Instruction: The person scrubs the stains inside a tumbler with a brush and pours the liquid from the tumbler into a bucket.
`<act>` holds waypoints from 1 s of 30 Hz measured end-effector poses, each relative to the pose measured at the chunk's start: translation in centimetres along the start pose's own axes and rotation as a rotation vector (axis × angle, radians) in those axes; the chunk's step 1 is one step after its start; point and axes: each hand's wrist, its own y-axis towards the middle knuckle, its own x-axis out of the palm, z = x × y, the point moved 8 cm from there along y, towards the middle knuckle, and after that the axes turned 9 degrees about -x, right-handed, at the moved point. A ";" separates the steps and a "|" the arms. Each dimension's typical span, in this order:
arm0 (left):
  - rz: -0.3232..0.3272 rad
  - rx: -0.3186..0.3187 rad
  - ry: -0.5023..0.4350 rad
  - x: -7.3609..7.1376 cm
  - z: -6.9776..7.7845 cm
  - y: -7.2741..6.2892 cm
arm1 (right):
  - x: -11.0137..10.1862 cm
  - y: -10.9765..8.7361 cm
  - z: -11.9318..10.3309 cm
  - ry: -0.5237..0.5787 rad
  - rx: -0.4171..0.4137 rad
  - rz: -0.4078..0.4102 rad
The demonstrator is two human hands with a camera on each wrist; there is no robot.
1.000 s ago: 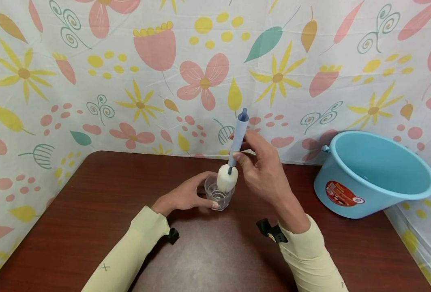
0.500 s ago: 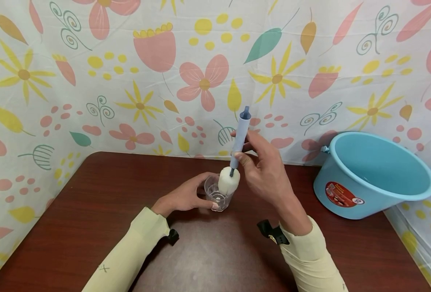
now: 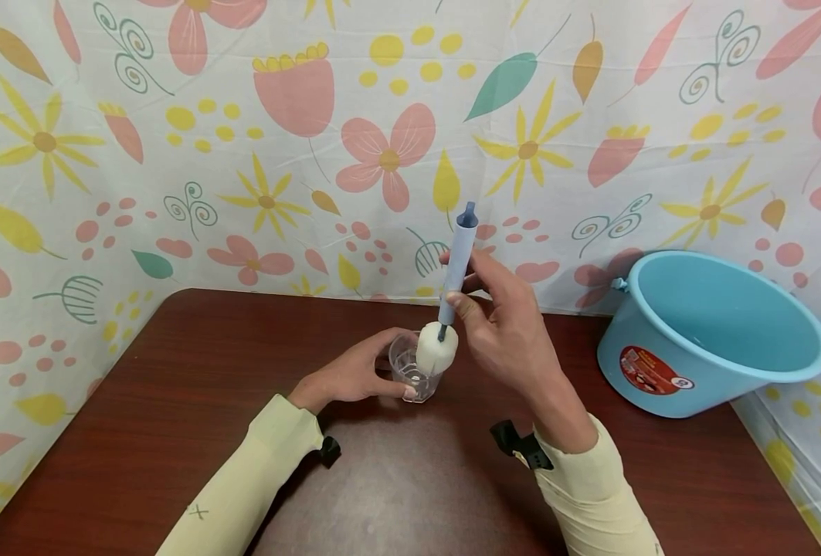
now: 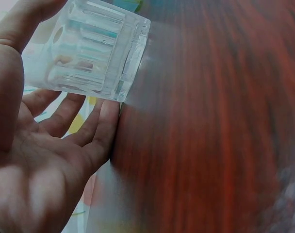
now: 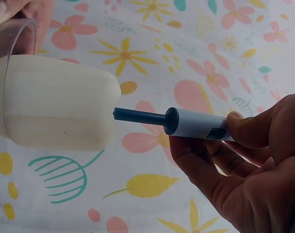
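Note:
Between thumb and fingers, my left hand (image 3: 354, 371) holds a clear ribbed glass (image 3: 415, 386) upright on the brown table; the left wrist view shows its faceted side (image 4: 94, 53) and base close up. My right hand (image 3: 503, 320) pinches the pale blue handle of a sponge cup brush (image 3: 457, 266). The brush leans to the right, and its white sponge head (image 5: 60, 104) is partly inside the glass mouth. A dark blue stem (image 5: 140, 115) joins sponge and handle. How deep the sponge reaches is hard to tell.
A light blue bucket (image 3: 716, 324) with a red label stands at the table's right. Behind the brown table (image 3: 195, 363) hangs a floral cloth (image 3: 382, 77). Each wrist has a black strap below the cream sleeves.
The brush has shifted slightly right with my right hand, and its sponge sits a touch lower than half a second ago. My left hand and the glass stay in place.

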 end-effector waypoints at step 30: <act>-0.003 -0.027 -0.026 -0.1 0.0 -0.1 | 0.5 -0.1 -0.9 0.114 0.028 -0.028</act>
